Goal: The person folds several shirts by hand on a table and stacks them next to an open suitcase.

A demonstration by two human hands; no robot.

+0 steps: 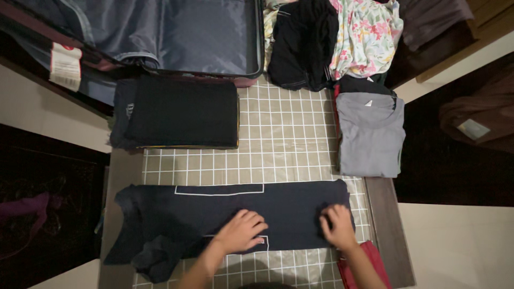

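A dark navy T-shirt [225, 214] with thin white line markings lies spread lengthwise across the near part of the checked table [284, 139]. My left hand [242, 231] rests flat on its middle, fingers spread. My right hand [337, 226] pinches the shirt's right end, fingers curled into the cloth. The shirt's left end is bunched and hangs over the table's left edge.
A stack of folded dark clothes [179, 111] sits at the back left, a folded grey shirt [370, 134] at the right. An open suitcase [160, 37] lies behind. Black [302, 43] and floral garments [367, 35] are heaped at the back. A red item [369, 265] lies near my right forearm.
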